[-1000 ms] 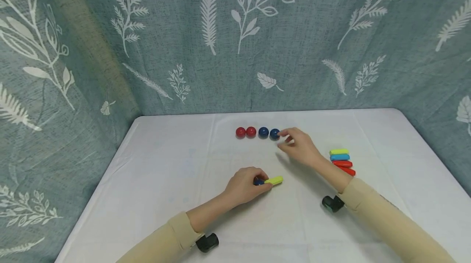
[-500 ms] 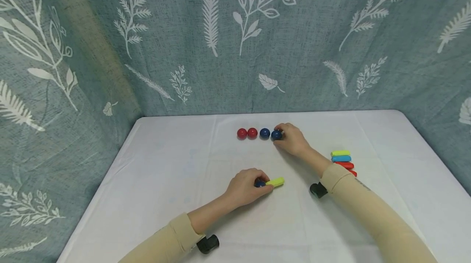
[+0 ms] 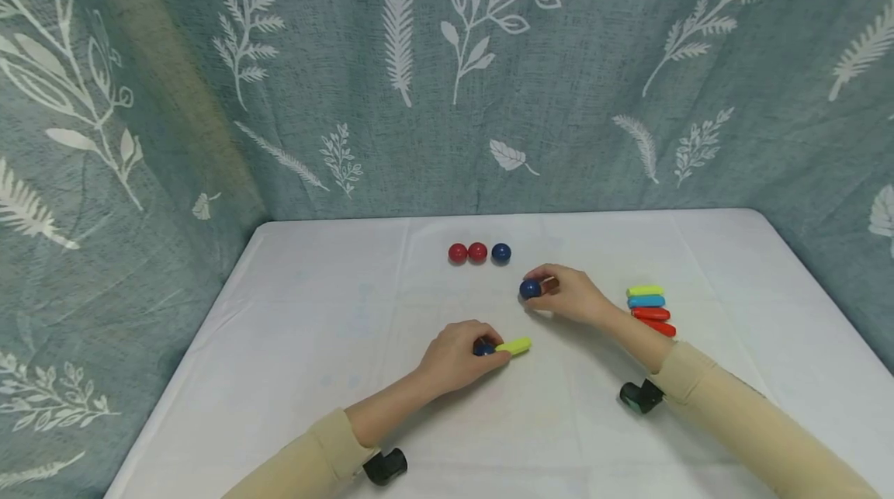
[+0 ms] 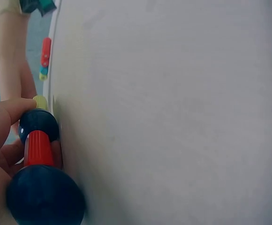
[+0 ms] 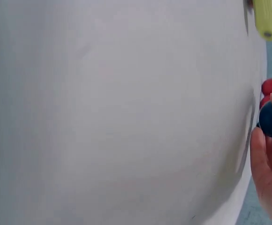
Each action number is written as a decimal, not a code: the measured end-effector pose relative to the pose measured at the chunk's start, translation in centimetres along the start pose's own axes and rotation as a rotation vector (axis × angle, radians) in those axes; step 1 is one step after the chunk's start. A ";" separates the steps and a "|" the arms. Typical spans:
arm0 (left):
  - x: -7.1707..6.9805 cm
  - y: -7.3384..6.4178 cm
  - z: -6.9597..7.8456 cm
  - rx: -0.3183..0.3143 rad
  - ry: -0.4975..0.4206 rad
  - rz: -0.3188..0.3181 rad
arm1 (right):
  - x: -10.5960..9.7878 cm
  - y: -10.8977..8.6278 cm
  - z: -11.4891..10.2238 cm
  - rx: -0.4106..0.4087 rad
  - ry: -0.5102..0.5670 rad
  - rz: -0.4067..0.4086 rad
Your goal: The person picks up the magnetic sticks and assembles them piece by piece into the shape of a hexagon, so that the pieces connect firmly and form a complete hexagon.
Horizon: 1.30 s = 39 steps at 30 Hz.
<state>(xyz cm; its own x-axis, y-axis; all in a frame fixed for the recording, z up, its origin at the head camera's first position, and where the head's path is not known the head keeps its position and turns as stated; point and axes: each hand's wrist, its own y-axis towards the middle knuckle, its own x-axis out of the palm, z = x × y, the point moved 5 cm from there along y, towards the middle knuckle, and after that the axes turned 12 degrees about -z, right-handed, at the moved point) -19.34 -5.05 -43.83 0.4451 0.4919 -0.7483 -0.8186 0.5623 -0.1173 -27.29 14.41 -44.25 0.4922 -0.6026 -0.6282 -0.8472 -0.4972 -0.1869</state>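
For the step in hand, which I take to be managing the loose ball beside the chain, I would hold the right hand's [image 3: 567, 294] grip light and even so the smooth blue ball [image 3: 529, 289] cannot roll out, with the wrist turned so the ball's near side is not covered by fingers. The left hand [image 3: 457, 357] I would hold low and firm, since the chain [image 4: 45, 193] looks likely to twist if squeezed off its axis. From my left wrist feed, that chain runs ball, red rod [image 4: 39, 149], ball, yellow rod [image 3: 515, 346], end to end. The left hand is curled closed around it, thumb up by the upper ball; the yellow rod's far end sticks out bare. The right hand is partly closed, pinching its ball between thumb and fingertips; whether the ball touches the counter [image 3: 335, 289] I cannot tell. Seen from the head, that ball lies at the left tip of the right hand, beyond the yellow rod's bare end and apart from it, and nearer me than the spare balls [image 3: 478, 253] in their row.
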 end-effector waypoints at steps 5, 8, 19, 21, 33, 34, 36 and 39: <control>-0.2 -0.2 -0.2 0.007 -0.009 0.009 | 0.7 -1.7 0.0 -0.046 0.036 -0.068; -0.2 -0.3 -0.4 0.004 -0.015 0.014 | 1.0 -2.6 -0.1 -0.071 0.058 -0.103; -0.4 -0.5 -0.7 0.014 -0.030 0.026 | 2.5 -4.2 0.0 -0.127 0.159 -0.213; -0.4 -0.5 -0.7 0.017 -0.035 0.024 | 2.7 -4.2 0.0 -0.125 0.166 -0.217; -0.5 -0.6 -0.5 0.020 -0.021 0.026 | 3.3 -4.3 -0.5 -0.132 0.185 -0.233; -0.6 -0.5 -0.4 0.022 -0.012 0.027 | 3.3 -4.3 -0.6 -0.140 0.182 -0.230; -0.6 -0.2 0.0 0.027 0.006 0.027 | 3.2 -4.3 -0.6 -0.153 0.180 -0.226; -0.5 0.5 0.7 0.035 0.018 0.019 | 3.1 -4.3 -0.5 -0.171 0.180 -0.220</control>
<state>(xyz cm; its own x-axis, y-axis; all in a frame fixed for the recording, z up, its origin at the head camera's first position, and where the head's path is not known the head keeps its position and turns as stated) -19.77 -4.53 -43.05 0.4225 0.4910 -0.7618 -0.8137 0.5757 -0.0802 -22.03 14.32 -45.04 0.7002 -0.5618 -0.4406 -0.6781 -0.7163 -0.1643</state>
